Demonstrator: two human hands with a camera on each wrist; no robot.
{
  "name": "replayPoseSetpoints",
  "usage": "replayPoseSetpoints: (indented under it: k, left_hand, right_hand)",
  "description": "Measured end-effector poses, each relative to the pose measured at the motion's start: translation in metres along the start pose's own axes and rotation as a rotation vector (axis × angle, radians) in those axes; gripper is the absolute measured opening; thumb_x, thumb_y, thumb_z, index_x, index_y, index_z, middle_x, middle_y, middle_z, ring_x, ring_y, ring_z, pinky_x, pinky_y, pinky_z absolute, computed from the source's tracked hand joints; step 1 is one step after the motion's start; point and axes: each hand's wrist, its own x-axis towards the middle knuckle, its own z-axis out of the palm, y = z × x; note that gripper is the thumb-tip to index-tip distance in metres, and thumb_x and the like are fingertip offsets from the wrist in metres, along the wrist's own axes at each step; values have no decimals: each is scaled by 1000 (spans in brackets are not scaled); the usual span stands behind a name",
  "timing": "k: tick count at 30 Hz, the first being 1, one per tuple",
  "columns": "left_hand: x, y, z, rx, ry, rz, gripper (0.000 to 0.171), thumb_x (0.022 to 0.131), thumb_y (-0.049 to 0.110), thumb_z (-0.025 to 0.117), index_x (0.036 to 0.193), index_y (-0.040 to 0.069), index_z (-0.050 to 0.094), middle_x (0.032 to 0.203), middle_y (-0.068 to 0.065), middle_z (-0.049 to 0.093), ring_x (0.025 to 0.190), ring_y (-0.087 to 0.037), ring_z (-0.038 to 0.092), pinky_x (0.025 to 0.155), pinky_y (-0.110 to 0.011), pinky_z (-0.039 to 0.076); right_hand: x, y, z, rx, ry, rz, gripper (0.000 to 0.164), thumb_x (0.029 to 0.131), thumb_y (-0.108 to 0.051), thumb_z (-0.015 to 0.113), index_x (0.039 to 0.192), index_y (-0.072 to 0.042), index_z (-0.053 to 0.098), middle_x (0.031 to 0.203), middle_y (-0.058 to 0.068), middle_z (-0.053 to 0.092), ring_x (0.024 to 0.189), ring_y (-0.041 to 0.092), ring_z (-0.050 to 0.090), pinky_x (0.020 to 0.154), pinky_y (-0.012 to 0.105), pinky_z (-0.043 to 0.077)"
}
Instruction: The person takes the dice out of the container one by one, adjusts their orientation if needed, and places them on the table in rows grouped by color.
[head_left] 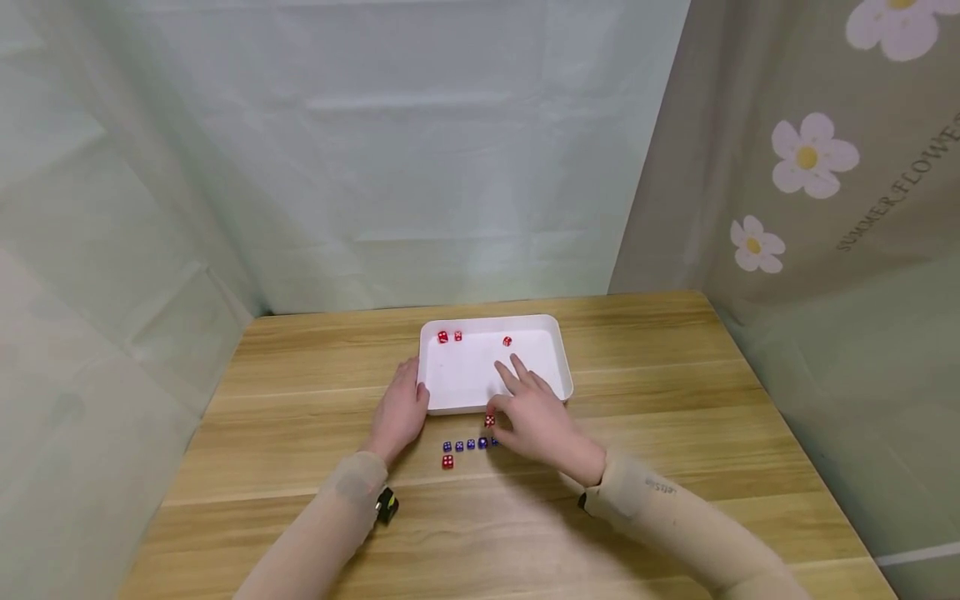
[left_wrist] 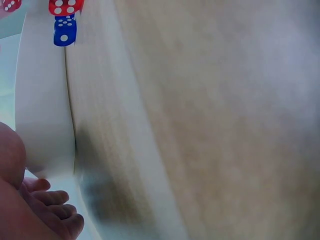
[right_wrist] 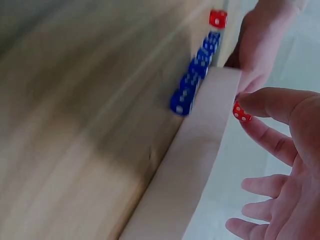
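Note:
My left hand holds the left side of a shallow white tray, thumb at the near corner and fingers along the outer wall. Between thumb and index finger, my right hand pinches a red die just above the tray's near rim, its other fingers spread. Several blue dice stand in a row on the table in front of the tray, the right end partly covered by the right hand. One red die lies on the near side of the row's left end.
Inside the tray are a red die and another red die at the back left, plus a third red die farther right. The wooden table meets pale curtains at its back and sides.

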Motion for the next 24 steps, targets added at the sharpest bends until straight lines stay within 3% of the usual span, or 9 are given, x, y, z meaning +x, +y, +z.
replayPoseSetpoints:
  k: [13,24]
  left_hand:
    - [1,-1,0,5,8,15,60,113,19,44,166,-5,29,170,-24,32,160,-39,25,131,-53,23]
    - [1,-1,1,10,14,8,61,112,19,44,166,-5,29,170,-25,32,160,-39,26,130,-54,24]
  right_hand:
    - [-6,-27,15,-3,-37,-83,12,92,-34,83,101,-27,81,162,20,48,158,46,28,122,60,39]
    - [-6,-37,25,-48,-87,-89,17,93,-40,82,104,-28,82,165,19,45,159,44,26,123,61,37]
